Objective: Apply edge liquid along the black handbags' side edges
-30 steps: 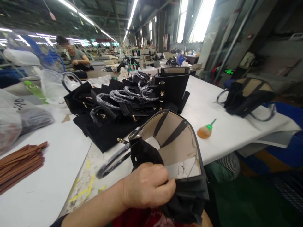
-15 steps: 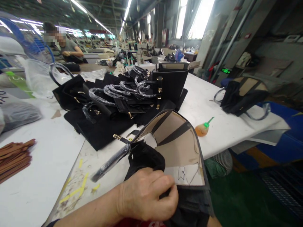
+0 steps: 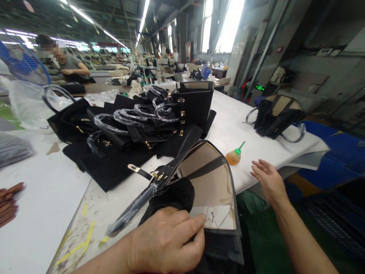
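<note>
At the near edge of the white-topped table, in front of the person, an unfinished black handbag lies tilted with its mouth spread, baring a beige inner panel crossed by a dark strip. A white patch with pen marks sits at the panel's lower end. The left hand is curled tight, thumb in toward the forefinger, gripping the bag's loose black cloth. The plastic-wrapped handle slants down to the left, near a strap with a gold tip. The right hand hangs in the air by the table's edge, fingers extended and slightly parted, holding nothing; nearest to it stands a squat bottle of amber liquid with a green nozzle. Beyond the bag lies a heap of black handbags with wrapped handles, and farther right, well apart, rests another black handbag. Brown strips lie at the far left.
</note>
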{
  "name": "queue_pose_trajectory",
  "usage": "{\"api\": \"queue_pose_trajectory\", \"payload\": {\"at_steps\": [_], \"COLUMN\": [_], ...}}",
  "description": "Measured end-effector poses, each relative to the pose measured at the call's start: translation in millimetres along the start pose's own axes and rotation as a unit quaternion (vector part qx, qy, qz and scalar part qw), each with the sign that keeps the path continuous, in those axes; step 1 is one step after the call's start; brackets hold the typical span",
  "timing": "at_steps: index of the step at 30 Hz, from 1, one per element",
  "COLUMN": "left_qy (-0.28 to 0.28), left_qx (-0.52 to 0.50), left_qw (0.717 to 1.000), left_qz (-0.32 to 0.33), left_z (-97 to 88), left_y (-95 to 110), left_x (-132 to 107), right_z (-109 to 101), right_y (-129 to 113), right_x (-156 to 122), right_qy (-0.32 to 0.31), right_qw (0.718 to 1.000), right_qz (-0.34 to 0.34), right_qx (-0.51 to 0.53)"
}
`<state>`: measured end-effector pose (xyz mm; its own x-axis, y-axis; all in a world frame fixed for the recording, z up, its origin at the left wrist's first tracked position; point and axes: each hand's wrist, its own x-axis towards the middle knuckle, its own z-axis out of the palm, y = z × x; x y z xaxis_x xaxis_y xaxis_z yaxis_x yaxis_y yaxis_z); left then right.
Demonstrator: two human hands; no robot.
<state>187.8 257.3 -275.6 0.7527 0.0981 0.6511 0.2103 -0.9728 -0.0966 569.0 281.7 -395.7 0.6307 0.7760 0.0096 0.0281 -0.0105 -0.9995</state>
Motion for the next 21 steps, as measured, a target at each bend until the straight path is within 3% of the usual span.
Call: {"api": "queue_pose_trajectory", "payload": {"at_steps": [5,12,17,21], "left_qy": [-0.019,-0.031,-0.002,0.061], "left_qx": [0.005,-0.021,-0.174,-0.138], "left_qw": [1.000,0.999,0.982,0.970], "left_qz": [0.015,0.022,-0.075,-0.190], "left_z": [-1.4,-13.6,-33.2,-49.0], "left_y": [-0.8,-9.6,-39.4,-61.4], "left_x": [4.4,10.0,11.0,14.1], "right_z": [16.0,31.1,42.2,54.9], "right_y": [25.1,53.2,53.4,50.7], "right_x": [40.5,62.4,71.6,74.5], "right_qy": [0.002,-0.037,-0.063,-0.070], "right_qw": [0.998,0.989,0.979,0.977], "right_qz": [-0.015,0.003,-0.014,-0.029], "right_qx": [-0.062,-0.146,-0.192,-0.201]}}
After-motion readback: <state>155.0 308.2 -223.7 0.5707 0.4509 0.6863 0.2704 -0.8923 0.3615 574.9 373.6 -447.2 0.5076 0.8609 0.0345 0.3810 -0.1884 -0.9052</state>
